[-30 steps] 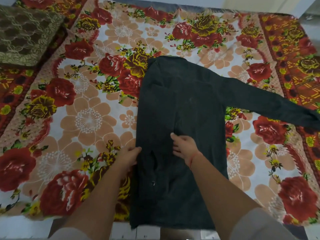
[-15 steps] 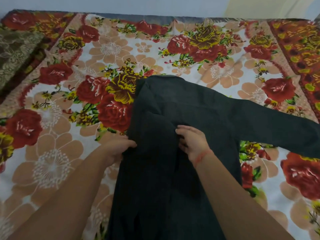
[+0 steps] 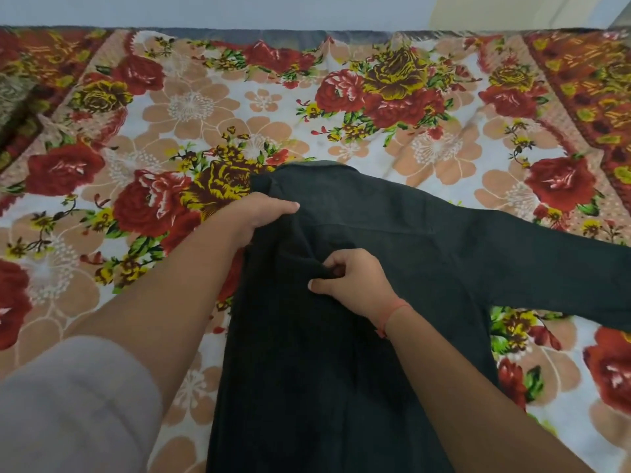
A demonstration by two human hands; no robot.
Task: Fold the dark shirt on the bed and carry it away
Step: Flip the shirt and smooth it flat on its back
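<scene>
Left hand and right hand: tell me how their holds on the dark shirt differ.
The left hand grips the dark shirt at its left shoulder edge, thumb on top; the right hand pinches a bunch of cloth mid-chest. The left hand sits farther up the bed; the right hand wears a red wrist thread. Both are closed on fabric.

You have one view only, from the camera on your head, angled forward and down across the bed [image 3: 341,131]. It sits close over your forearms, which enter from the near edge. The far edge of the bed meets the wall [image 3: 239,10] along the top of the view.
</scene>
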